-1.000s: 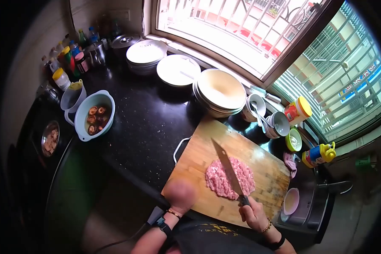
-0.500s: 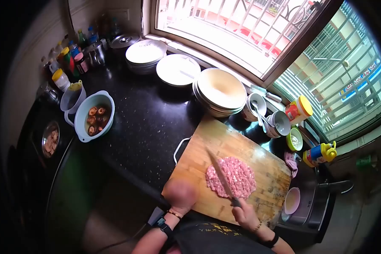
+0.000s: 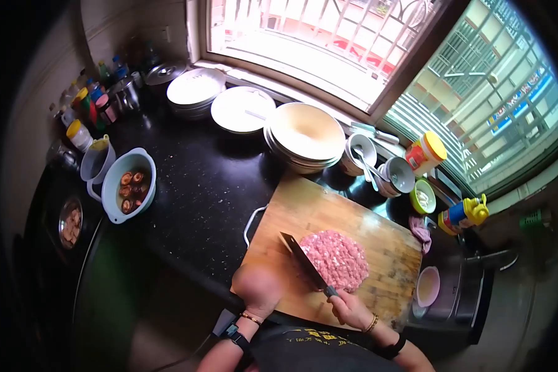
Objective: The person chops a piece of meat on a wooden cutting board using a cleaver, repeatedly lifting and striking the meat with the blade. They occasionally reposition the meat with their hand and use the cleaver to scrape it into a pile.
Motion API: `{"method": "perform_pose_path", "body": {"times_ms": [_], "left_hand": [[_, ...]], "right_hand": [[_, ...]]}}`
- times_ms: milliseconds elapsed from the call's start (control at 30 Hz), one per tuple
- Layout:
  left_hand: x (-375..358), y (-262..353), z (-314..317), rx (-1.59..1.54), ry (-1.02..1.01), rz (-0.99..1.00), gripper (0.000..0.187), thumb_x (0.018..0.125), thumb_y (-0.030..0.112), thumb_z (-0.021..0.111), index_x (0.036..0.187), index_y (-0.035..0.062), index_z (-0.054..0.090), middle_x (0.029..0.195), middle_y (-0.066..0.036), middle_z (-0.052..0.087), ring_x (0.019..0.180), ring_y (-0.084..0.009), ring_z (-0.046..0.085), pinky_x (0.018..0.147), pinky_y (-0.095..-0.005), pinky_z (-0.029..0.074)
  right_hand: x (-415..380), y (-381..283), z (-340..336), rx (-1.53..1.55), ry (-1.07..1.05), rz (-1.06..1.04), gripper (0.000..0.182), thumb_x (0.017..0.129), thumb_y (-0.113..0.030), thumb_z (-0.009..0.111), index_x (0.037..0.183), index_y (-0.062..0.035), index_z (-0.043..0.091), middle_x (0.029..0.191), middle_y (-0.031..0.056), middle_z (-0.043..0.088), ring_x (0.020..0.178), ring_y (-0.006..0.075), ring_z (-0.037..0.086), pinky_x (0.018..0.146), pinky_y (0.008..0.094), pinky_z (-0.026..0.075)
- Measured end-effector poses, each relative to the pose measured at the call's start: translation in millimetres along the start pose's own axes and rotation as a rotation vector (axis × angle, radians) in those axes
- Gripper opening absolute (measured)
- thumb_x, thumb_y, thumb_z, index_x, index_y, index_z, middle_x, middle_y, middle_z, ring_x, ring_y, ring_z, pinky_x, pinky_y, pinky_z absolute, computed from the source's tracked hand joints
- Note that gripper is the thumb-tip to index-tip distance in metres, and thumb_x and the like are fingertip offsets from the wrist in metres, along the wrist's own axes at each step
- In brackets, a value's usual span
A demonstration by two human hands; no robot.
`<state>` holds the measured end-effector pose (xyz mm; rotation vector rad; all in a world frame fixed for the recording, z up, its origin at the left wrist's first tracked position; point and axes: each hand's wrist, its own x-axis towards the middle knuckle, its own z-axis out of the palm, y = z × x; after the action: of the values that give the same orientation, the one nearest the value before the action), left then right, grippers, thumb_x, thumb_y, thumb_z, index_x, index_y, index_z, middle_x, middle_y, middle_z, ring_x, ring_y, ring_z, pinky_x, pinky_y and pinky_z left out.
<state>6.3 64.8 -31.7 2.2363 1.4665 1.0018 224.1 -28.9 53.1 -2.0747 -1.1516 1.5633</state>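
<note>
Pink minced meat (image 3: 338, 259) lies in a flat round patch on the wooden cutting board (image 3: 291, 211). My right hand (image 3: 350, 308) is closed round the handle of a dark-bladed cleaver (image 3: 302, 259). The blade lies along the left edge of the meat, its tip pointing up and left. My left hand (image 3: 258, 290) is over the board's lower left corner, left of the cleaver; its fingers are blurred, so their pose and any content cannot be made out.
A blue basin (image 3: 129, 186) with mushrooms in liquid stands on the black counter at the left. Stacked plates (image 3: 195, 88) and bowls (image 3: 307, 133) line the window side. A sink (image 3: 449, 291) with a pink bowl (image 3: 428, 286) is at the right.
The cleaver has moved left from over the meat to its left edge, showing more of the blade's face. The view has shifted slightly. My left hand stays near the same board corner.
</note>
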Motion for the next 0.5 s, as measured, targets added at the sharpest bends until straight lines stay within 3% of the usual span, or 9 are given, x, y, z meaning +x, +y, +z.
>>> {"method": "perform_pose_path", "body": {"times_ms": [33,67,167,267,300,333,400,433,500], "left_hand": [[1,1,-1,0.002,-0.009,-0.004,0.009,0.071,0.012,0.064,0.077,0.0102,0.057,0.080,-0.006,0.052,0.079,-0.0254,0.052,0.073,-0.0388,0.038],[2,1,-1,-0.006,-0.014,0.007,0.009,0.071,0.012,0.064,0.077,0.0102,0.057,0.080,-0.006,0.052,0.079,-0.0254,0.052,0.073,-0.0388,0.038],[-1,0,2,0.003,-0.002,-0.007,0.009,0.070,0.007,0.063,0.075,0.0088,0.056,0.077,-0.007,0.053,0.078,-0.0260,0.052,0.072,-0.0375,0.037],[2,3,-1,-0.032,0.008,-0.009,0.010,0.070,0.008,0.064,0.076,0.0087,0.056,0.078,-0.007,0.053,0.079,-0.0260,0.052,0.071,-0.0380,0.037],[1,2,1,0.001,0.007,0.001,0.011,0.070,0.008,0.064,0.077,0.0088,0.055,0.079,-0.007,0.052,0.079,-0.0259,0.051,0.072,-0.0384,0.037],[1,2,0,0.004,0.007,0.008,0.011,0.070,0.008,0.064,0.077,0.0088,0.055,0.079,-0.007,0.052,0.079,-0.0259,0.051,0.072,-0.0384,0.037],[0,2,-1,0.023,-0.014,-0.002,0.012,0.070,0.009,0.065,0.077,0.0092,0.055,0.080,-0.007,0.052,0.080,-0.0262,0.052,0.073,-0.0389,0.037],[-1,0,2,0.040,-0.021,0.013,0.011,0.071,0.011,0.064,0.078,0.0100,0.057,0.082,-0.007,0.052,0.079,-0.0263,0.052,0.071,-0.0392,0.038],[-2,1,3,0.044,-0.013,0.030,0.011,0.070,0.011,0.065,0.078,0.0101,0.056,0.082,-0.007,0.053,0.080,-0.0262,0.052,0.071,-0.0395,0.038]], "right_hand": [[-6,-10,-2,-0.024,0.004,0.013,0.023,0.093,-0.025,0.050,0.101,-0.0045,0.055,0.070,0.0159,0.059,0.064,0.0290,0.061,0.061,0.0391,0.048],[-14,-19,-1,-0.016,0.017,0.017,0.023,0.093,-0.025,0.050,0.101,-0.0045,0.055,0.070,0.0159,0.059,0.064,0.0290,0.061,0.061,0.0391,0.048],[-35,-39,1,-0.124,0.063,-0.349,0.025,0.093,-0.026,0.049,0.106,-0.0059,0.055,0.074,0.0187,0.060,0.070,0.0341,0.062,0.063,0.0418,0.048],[-10,-13,17,-0.189,0.034,-0.256,0.026,0.093,-0.027,0.049,0.106,-0.0059,0.054,0.075,0.0191,0.061,0.071,0.0340,0.063,0.062,0.0413,0.047],[-1,-8,19,-0.104,-0.039,-0.116,0.029,0.093,-0.032,0.050,0.104,-0.0051,0.054,0.072,0.0160,0.060,0.067,0.0281,0.062,0.061,0.0388,0.047],[0,-11,19,-0.099,-0.036,-0.120,0.029,0.093,-0.032,0.050,0.104,-0.0051,0.054,0.072,0.0160,0.060,0.067,0.0281,0.062,0.061,0.0388,0.047],[0,-15,20,0.164,-0.082,0.048,0.033,0.092,-0.035,0.052,0.104,-0.0040,0.054,0.069,0.0131,0.058,0.062,0.0204,0.059,0.059,0.0351,0.046],[0,-14,21,0.178,-0.072,0.044,0.033,0.092,-0.035,0.052,0.104,-0.0040,0.054,0.069,0.0131,0.058,0.062,0.0204,0.059,0.059,0.0351,0.046],[4,-12,24,0.017,-0.045,-0.184,0.034,0.092,-0.035,0.053,0.104,-0.0034,0.055,0.071,0.0096,0.057,0.062,0.0165,0.055,0.059,0.0330,0.046]]}}
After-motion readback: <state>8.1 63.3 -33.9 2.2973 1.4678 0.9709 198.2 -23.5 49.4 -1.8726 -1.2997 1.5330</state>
